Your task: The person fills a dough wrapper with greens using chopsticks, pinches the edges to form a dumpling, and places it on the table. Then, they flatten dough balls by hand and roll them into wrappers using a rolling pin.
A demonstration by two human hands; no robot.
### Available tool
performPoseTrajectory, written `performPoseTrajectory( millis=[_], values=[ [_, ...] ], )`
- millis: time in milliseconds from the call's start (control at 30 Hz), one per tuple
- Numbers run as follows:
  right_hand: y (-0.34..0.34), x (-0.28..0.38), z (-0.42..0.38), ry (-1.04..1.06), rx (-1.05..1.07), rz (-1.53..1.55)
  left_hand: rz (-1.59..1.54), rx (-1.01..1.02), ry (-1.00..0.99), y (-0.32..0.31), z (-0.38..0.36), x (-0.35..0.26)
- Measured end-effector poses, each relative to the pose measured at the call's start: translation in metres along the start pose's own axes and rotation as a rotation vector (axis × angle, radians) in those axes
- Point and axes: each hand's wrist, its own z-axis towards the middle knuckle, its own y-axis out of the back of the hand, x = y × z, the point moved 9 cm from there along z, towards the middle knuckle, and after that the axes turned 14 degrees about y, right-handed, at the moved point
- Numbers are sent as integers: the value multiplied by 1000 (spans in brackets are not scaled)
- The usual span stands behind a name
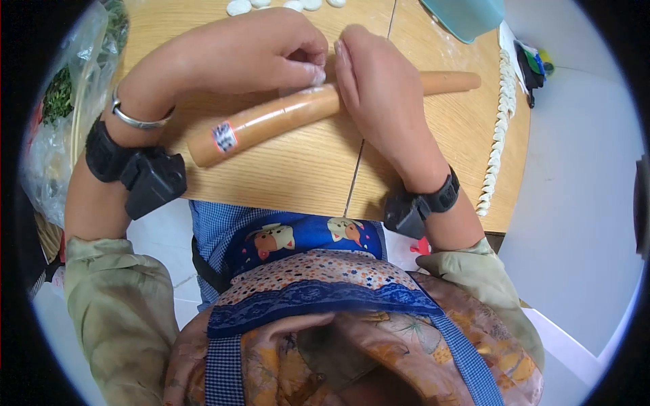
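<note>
A wooden rolling pin (271, 118) with a small label near its left end lies slanted across the wooden table (291, 183). My left hand (291, 57) is just above the pin's middle, fingers curled and thumb pressed in towards them; what they hold, if anything, is hidden. Beside it, my right hand (379, 84) rests over the pin, its fingers curled together and facing away from the camera. Whether it grips anything cannot be made out.
White dough rounds (239, 7) sit at the table's far edge. A light blue container (467, 17) stands at the far right. Overlapping dough pieces (496, 139) line the right edge. Plastic bags with greens (59, 95) are at the left.
</note>
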Motion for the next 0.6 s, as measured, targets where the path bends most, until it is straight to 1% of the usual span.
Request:
performPoseTrajectory(
  millis=[67, 133, 200, 267, 300, 367, 400, 467, 500, 567, 600],
  values=[
    [2, 7, -12, 22, 27, -8, 54, 47, -17, -4, -2, -6],
    [10, 21, -26, 108, -4, -55, 95, 31, -22, -6, -2, -6],
    [15, 24, -35, 110, -10, -37, 141, 19, -29, -6, -1, -9],
    [16, 23, -39, 103, -21, -25, -84, 133, 194, -9, 0, 2],
    [16, 20, -39, 99, -34, -17, -80, 139, 188, -10, 0, 0],
    [17, 19, -37, 98, -46, -9, -222, 196, 364, -14, -5, 14],
    [16, 19, -35, 79, -35, -20, -223, 195, 365, -13, -4, 15],
    [14, 18, -30, 62, -23, -28, -86, 218, 286, -13, -2, 12],
    [12, 15, -27, 60, -10, -33, -87, 218, 287, -14, -2, 15],
    [9, 12, -21, 56, 4, -39, 105, 42, 101, -4, 0, 4],
    [8, 9, -17, 44, 11, -27, 105, 43, 101, -3, 1, 4]
  ],
)
